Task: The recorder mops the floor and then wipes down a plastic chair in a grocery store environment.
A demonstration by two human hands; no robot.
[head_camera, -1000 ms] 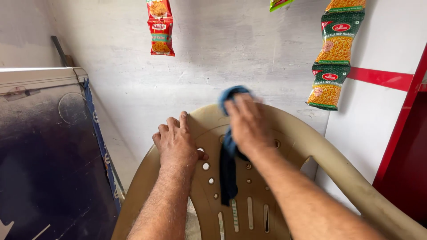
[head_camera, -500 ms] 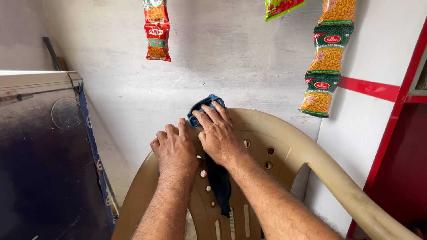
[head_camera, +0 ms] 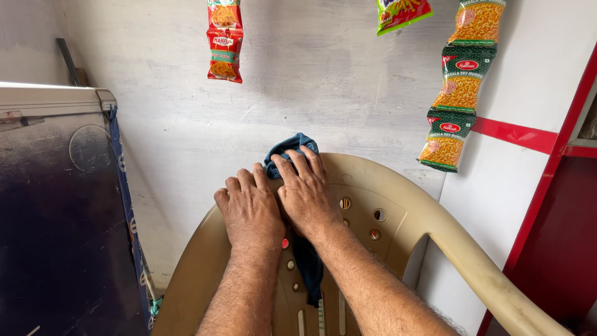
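Pressing a blue cloth (head_camera: pixel 292 152) flat under my right hand (head_camera: pixel 308 193), I have it at the top edge of the tan chair (head_camera: pixel 398 199) back; its tail hangs down over the slots. My left hand (head_camera: pixel 249 208) lies open on the chair, gripping nothing. Judging by the grime, much wiping looks undone. Orange-and-green snack packets (head_camera: pixel 457 106) hang at right, a red strip (head_camera: pixel 224 40) above.

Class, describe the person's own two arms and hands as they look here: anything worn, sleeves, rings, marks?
Both forearms are bare, with no sleeves in view, and visibly hairy. The left hand and the right hand wear no gloves, and no rings, watch or bands show on the fingers or wrists. The nails look short. No markings are visible.
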